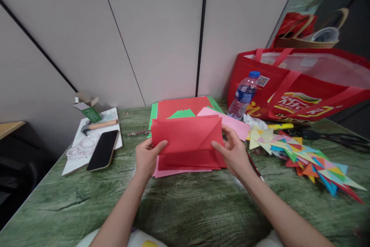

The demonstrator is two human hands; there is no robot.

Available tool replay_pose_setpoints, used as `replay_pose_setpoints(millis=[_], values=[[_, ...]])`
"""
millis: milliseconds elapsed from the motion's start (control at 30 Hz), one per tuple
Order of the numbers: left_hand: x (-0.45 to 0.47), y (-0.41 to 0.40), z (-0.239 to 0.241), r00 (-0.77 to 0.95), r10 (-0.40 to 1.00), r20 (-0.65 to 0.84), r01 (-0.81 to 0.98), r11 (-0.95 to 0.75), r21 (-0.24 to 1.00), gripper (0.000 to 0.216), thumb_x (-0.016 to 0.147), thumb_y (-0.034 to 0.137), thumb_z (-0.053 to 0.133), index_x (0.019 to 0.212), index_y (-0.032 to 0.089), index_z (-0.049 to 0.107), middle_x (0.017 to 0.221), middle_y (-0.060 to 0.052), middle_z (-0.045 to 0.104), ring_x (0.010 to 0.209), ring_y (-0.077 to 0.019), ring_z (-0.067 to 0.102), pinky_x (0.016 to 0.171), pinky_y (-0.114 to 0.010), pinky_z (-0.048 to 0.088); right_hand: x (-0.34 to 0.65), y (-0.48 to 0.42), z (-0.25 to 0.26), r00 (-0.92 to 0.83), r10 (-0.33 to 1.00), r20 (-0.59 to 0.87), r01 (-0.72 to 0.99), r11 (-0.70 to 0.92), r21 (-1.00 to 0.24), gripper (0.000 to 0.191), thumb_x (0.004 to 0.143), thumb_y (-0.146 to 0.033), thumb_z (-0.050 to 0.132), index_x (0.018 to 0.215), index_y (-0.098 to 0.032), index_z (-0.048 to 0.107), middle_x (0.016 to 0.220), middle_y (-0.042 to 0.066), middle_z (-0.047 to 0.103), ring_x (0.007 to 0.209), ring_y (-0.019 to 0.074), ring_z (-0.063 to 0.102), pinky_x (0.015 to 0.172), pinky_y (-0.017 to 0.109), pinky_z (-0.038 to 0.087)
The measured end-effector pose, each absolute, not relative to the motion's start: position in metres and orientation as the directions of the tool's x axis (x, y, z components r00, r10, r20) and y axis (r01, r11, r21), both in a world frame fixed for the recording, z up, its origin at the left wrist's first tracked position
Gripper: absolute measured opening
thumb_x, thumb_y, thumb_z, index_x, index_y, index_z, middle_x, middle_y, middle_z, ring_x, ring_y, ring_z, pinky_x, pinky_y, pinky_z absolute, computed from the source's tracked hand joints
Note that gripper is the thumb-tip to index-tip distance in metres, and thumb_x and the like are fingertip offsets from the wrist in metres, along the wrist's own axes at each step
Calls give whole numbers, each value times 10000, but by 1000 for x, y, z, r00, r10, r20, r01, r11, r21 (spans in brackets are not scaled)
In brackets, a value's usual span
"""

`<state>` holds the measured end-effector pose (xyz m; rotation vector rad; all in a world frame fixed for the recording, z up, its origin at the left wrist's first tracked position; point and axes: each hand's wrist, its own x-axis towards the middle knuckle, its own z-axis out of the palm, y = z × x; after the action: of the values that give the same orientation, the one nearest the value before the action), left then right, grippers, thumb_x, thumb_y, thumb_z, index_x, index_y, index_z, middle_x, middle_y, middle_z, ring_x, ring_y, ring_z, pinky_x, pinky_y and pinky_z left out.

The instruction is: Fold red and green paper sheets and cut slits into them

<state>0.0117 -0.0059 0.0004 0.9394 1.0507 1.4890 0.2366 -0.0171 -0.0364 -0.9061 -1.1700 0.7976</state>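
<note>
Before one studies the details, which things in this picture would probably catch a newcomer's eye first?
Probably the red paper comes first, held up in the middle between the left hand and the right hand. Next is the large red bag at the right, with a bottle in front of it. Nearer, at the right of the green table, multicoloured paper pieces also stand out.
</note>
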Motion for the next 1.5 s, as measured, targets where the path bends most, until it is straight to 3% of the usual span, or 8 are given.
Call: replay_pose_setpoints(millis=[100, 167, 233, 433, 633, 767, 1000, 1500], values=[[16, -12, 8, -94, 984, 154, -232, -172, 957, 768, 557, 93, 733, 1249, 270, 448, 1039, -28, 662, 912, -192, 615, 791, -271, 494, 242, -18, -34, 189, 889, 416, -7, 425, -905, 625, 736, -231, 593, 1296, -254, 315, 1264, 114, 471, 1147, 225, 459, 866, 380, 466], [18, -15, 13, -21, 986, 167, -233, -167, 958, 989, 584, 72, 710, 1366, 334, 165, 1012, -32, 666, 869, -201, 632, 765, -319, 512, 245, -18, -34, 149, 911, 384, 3, 388, -922, 562, 735, -217, 590, 1258, -246, 386, 1246, 110, 487, 1120, 224, 481, 868, 374, 460], [17, -16, 15, 25, 988, 149, -219, -140, 966, 1017, 605, 74, 695, 1375, 342, 87, 959, -37, 675, 810, -207, 644, 733, -343, 522, 246, -19, -36, 127, 932, 339, 23, 339, -941, 434, 722, -228, 605, 1147, -226, 513, 1200, 88, 529, 1083, 222, 504, 878, 371, 444], [12, -13, 8, 38, 994, 100, -159, -93, 983, 578, 672, 195, 660, 1197, 284, 434, 793, -18, 677, 688, -200, 637, 612, -284, 500, 244, -19, -40, 269, 948, 172, -18, 183, -983, 230, 649, -326, 679, 816, -180, 620, 754, 25, 639, 669, 164, 582, 600, 293, 490], [13, -12, 4, -49, 997, 53, -210, -62, 976, 285, 716, 313, 613, 987, 256, 546, 468, 67, 519, 383, -99, 470, 411, -182, 344, 240, -19, -38, 257, 935, 244, -3, 254, -967, 354, 643, -262, 687, 977, -204, 587, 918, 37, 635, 842, 173, 581, 743, 305, 476], [15, -13, 6, -95, 992, 80, -153, -95, 984, 344, 700, 325, 624, 1023, 232, 544, 423, 82, 477, 374, -92, 436, 401, -176, 327, 239, -20, -37, 230, 926, 299, 9, 305, -952, 451, 676, -258, 663, 1109, -220, 541, 1115, 62, 594, 1005, 196, 546, 861, 339, 435], [15, -14, 6, -88, 989, 122, -105, -131, 986, 403, 710, 312, 614, 1085, 209, 510, 445, 87, 454, 386, -79, 419, 411, -176, 335, 239, -19, -39, 243, 922, 300, 18, 305, -952, 456, 673, -274, 668, 1111, -231, 544, 1198, 63, 558, 1080, 227, 515, 914, 381, 408], [17, -15, 5, -106, 981, 162, -78, -171, 982, 269, 733, 306, 582, 982, 226, 516, 449, 85, 444, 385, -71, 374, 396, -162, 301, 237, -19, -36, 240, 945, 220, -171, 265, -949, 542, 652, -238, 693, 1156, -245, 495, 1142, 74, 591, 1044, 237, 551, 916, 430, 422]])
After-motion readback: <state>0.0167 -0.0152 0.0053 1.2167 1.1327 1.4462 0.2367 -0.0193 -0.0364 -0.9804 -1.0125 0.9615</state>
